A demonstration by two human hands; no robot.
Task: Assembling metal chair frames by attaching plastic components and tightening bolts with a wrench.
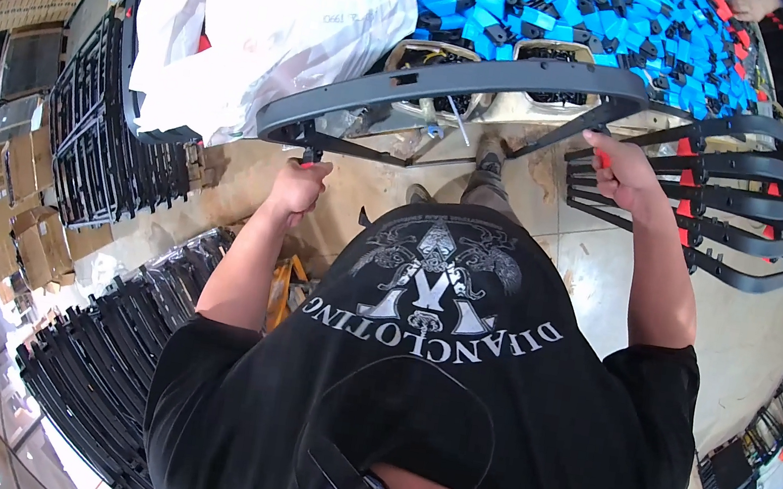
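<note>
Head view: your left hand [299, 187] and right hand [625, 169] each close fingers around the long curved dark-grey plastic trim piece [454, 83].

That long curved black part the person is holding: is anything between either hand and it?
Nothing visible. The left hand grips one end of the curved black part, closed around a red piece under it. The right hand grips the other end, also at something red. Both hands are already on it.

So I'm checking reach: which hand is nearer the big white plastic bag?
Left. The left hand grips the curved black frame just below the white plastic bag; the right hand holds the frame's far end, well away from it.
</note>
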